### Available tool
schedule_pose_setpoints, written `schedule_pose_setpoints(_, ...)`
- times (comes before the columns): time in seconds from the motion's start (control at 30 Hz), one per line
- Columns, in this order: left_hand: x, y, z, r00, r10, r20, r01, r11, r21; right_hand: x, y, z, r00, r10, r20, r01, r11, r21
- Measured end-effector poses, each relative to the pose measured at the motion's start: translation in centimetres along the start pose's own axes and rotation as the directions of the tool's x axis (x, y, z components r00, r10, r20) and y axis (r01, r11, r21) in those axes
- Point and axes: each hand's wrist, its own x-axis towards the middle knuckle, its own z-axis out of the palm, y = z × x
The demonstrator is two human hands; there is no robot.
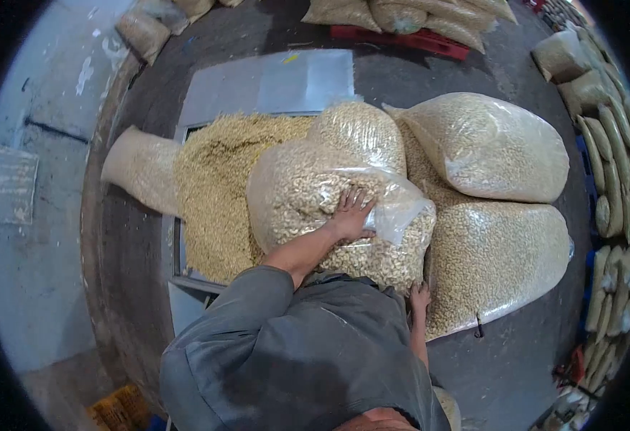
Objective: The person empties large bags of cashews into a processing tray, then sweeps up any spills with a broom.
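A large clear plastic bag [297,190] full of pale, nut-like pieces lies in front of my body, partly over a loose yellowish heap [218,194]. My left hand [352,214] rests on top of this bag with its fingers spread, beside a loose fold of plastic [401,215]. Down at the bag's lower right edge, my right hand [420,297] has its fingers curled against the plastic, gripping it. Just right of that hand sits another filled bag [498,262]. The heap spreads over a metal-framed opening [180,269], whose inside is mostly hidden.
More filled bags lie around: one behind [361,133], one at upper right [494,147], one left of the heap [142,169]. A metal sheet [279,79] lies beyond. Stacked sacks [617,158] line the right side; a red pallet [401,42] holds others. A wall [34,251] stands left.
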Motion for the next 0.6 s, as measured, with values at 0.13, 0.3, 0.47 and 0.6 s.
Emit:
schedule_pose_setpoints(0.13,0.5,-0.4,0.6,0.999,0.014,-0.045,-0.014,1.0,-0.001,0.2,0.2,-0.3,0.999,0.008,0.037,-0.005,0.998,-0.062)
schedule_pose_setpoints(0.3,1.0,-0.6,1.3,0.992,0.0,-0.122,-0.002,1.0,-0.02,1.3,0.2,-0.8,0.987,-0.03,0.157,0.029,1.0,0.009)
schedule_pose_setpoints(0.47,2.3,0.1,1.2,0.998,-0.05,0.046,0.05,0.999,-0.01,2.3,1.1,-0.2,0.98,-0.161,0.118,0.168,0.985,-0.049)
schedule_pose_setpoints(0.6,3.2,0.9,1.4,0.991,-0.129,0.044,0.121,0.981,0.151,2.7,1.4,-1.5,0.969,-0.136,0.204,0.143,0.99,-0.017)
